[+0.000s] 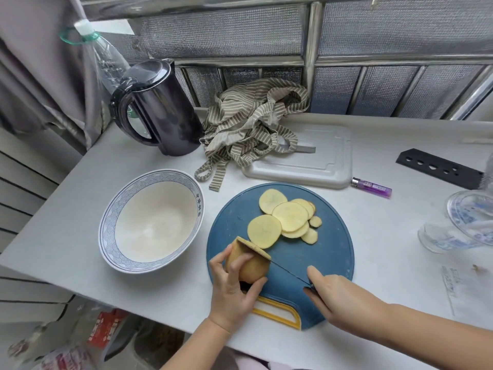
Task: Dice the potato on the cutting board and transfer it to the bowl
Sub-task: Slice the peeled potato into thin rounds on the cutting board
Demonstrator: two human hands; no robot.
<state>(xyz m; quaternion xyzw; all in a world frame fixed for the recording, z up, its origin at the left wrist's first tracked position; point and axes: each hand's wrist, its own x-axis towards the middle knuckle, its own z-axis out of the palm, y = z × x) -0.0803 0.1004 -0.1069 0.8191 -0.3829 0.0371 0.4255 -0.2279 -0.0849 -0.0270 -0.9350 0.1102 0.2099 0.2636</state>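
Closest in, the left hand [234,287] is curled round the uncut chunk of a brown-skinned potato [250,265], which is pinned at the near-left edge of a round blue plastic cutting board [330,252] with a yellow handle. A thin dark-bladed knife [288,271] is gripped by the right hand [338,292], forefinger stretched along its back, and the blade is sunk into the potato's cut end. Pale yellow round potato slices [285,217] are fanned in an overlapping heap across the board's far half. A white ceramic bowl with a blue wave-pattern rim [152,222] is parked just left of the board.

Everything's set on a matte pale grey countertop [66,222]. At the back, a black electric kettle [160,108] is stood beside a crumpled beige striped cloth [250,121], which is draped partly over a white rectangular plastic tray [328,158]. A purple lighter [372,187] is laid near the tray's right corner. The counter is backed by a metal-framed window with textured panes [400,30], and a grey curtain [32,76] is hung at the left.
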